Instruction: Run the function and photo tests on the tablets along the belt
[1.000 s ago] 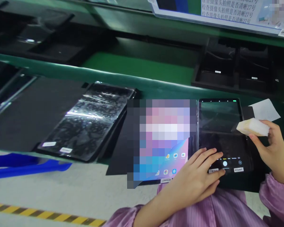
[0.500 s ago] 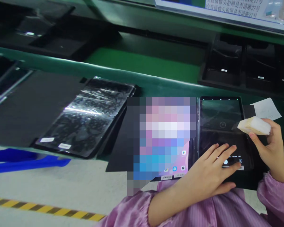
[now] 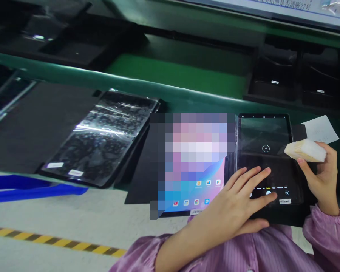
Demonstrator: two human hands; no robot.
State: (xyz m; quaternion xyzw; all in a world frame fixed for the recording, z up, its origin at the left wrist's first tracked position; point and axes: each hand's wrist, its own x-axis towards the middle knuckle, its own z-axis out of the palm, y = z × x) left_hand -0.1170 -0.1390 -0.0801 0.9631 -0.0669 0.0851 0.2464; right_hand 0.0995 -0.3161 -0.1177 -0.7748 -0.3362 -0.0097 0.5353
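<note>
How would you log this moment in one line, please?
left hand: spread over black rectangular tablet | right hand: gripping white-and-tan block | colourful-screened rectangular tablet: alongside

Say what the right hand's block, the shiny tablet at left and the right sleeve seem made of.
Block: perhaps foam, matte; its white face looks slightly rough.
Tablet: likely glass under glossy clear plastic film, given wrinkles and glare.
Right sleeve: cloth, slight sheen, gathered in folds; fiber unclear.

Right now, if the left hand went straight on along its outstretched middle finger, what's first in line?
Across the black rectangular tablet, the left hand would likely first meet the chunky white-and-tan block held in the right hand; their relative height is unclear.
</note>
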